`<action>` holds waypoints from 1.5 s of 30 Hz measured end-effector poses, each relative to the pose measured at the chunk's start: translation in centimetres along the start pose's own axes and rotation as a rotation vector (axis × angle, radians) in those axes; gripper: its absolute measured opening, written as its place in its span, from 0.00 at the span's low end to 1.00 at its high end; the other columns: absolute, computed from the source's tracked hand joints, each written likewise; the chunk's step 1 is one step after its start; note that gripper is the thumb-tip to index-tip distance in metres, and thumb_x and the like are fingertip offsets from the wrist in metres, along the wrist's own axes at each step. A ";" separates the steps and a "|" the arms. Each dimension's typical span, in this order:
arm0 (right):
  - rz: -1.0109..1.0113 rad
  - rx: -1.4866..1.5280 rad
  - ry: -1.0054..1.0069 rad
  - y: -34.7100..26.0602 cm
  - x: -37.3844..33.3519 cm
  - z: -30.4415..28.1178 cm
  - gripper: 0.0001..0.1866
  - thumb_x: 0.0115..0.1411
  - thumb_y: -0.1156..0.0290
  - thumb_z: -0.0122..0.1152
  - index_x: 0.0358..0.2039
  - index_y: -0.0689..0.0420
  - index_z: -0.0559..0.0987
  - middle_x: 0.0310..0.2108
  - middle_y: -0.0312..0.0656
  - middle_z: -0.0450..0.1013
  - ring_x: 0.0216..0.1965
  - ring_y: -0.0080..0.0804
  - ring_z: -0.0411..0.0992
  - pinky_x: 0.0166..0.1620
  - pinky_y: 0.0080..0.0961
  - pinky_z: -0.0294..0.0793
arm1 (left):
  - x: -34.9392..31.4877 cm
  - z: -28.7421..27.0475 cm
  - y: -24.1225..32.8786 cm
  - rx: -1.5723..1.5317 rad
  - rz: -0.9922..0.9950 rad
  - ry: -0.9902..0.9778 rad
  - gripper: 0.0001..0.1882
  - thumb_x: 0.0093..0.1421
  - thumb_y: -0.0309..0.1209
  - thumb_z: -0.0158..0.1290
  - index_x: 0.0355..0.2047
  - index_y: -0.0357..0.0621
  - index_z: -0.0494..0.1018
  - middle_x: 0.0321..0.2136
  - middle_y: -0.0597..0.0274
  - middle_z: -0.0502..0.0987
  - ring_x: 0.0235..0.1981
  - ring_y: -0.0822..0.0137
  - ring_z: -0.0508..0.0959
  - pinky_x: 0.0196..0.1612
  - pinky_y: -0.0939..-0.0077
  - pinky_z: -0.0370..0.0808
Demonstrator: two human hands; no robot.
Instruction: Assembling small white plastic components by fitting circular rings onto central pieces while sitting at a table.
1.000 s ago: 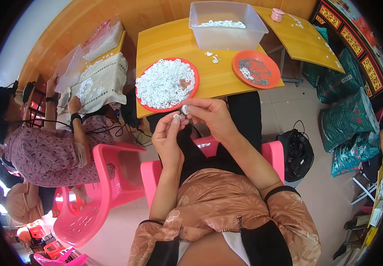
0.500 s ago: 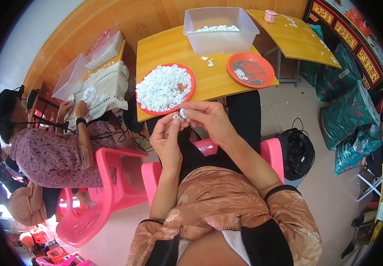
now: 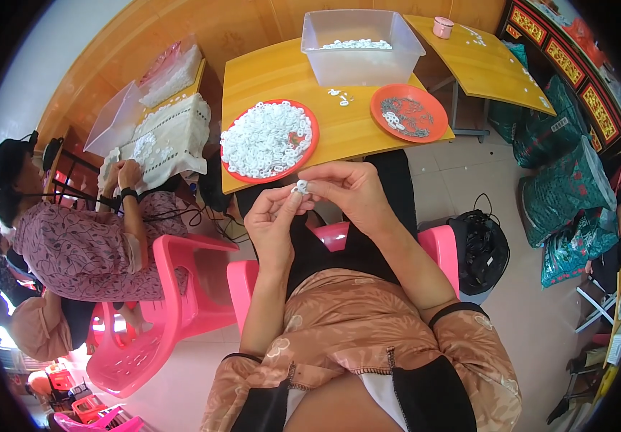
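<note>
Over my lap, just off the table's near edge, both hands meet fingertip to fingertip. My left hand (image 3: 273, 219) is closed, pinching a small white plastic piece (image 3: 301, 187) between thumb and fingers. My right hand (image 3: 350, 193) grips the same spot from the other side, thumb and index finger pressed together; whether it holds a second piece is too small to tell. Right beyond them, a red round tray (image 3: 253, 180) bears a heap of white oval pieces (image 3: 264, 138). Farther right, an orange dish (image 3: 438, 128) contains small grey metal parts (image 3: 420, 109) and a few white pieces.
A clear plastic bin (image 3: 361, 68) with white pieces stands at the table's (image 3: 253, 72) back. Loose pieces lie before it. At left, a co-worker (image 3: 91, 245) sits beside a pink chair (image 3: 174, 317). A black bag (image 3: 483, 252) and green sacks (image 3: 562, 180) occupy the floor at right.
My hands have shifted slightly right and drawn closer together; white bits that showed side by side now appear as one small cluster. The co-worker's hands have come together.
</note>
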State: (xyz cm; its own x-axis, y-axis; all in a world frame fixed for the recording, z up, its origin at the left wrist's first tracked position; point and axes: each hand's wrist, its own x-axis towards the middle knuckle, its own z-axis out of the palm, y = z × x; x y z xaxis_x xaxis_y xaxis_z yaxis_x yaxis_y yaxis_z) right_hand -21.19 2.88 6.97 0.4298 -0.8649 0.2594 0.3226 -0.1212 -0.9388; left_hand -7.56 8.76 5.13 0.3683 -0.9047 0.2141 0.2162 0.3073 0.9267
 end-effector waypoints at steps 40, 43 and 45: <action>-0.286 -0.571 -0.119 1.1 -1.4 0.6 0.11 0.61 0.68 0.50 0.31 0.63 0.66 0.20 0.48 0.69 0.20 0.43 0.71 0.23 0.31 0.68 | -0.1 0.6 -1.3 -0.194 -0.094 -0.149 0.16 0.63 0.32 0.46 0.47 0.33 0.70 0.42 0.63 0.74 0.32 0.80 0.72 0.31 0.90 0.66; -0.433 -0.793 -0.113 0.8 -1.4 0.9 0.09 0.58 0.71 0.52 0.30 0.62 0.64 0.21 0.53 0.69 0.22 0.51 0.70 0.24 0.37 0.69 | -0.4 0.7 -1.8 -0.255 -0.091 -0.120 0.17 0.63 0.32 0.46 0.48 0.32 0.69 0.45 0.59 0.73 0.36 0.78 0.73 0.35 0.89 0.69; -0.495 -0.831 -0.091 1.2 -1.3 0.9 0.09 0.57 0.71 0.53 0.29 0.61 0.64 0.19 0.51 0.69 0.21 0.49 0.71 0.23 0.37 0.69 | -0.6 0.7 -1.9 -0.264 -0.087 -0.114 0.18 0.64 0.32 0.45 0.48 0.31 0.68 0.47 0.57 0.73 0.38 0.77 0.73 0.38 0.87 0.70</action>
State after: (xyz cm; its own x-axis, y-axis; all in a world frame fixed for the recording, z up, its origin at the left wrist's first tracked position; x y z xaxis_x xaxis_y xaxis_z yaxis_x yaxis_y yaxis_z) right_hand -20.57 4.34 5.66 0.4803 -0.5866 0.6521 -0.1990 -0.7969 -0.5704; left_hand -8.77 8.50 3.43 0.2379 -0.9536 0.1847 0.4759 0.2803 0.8337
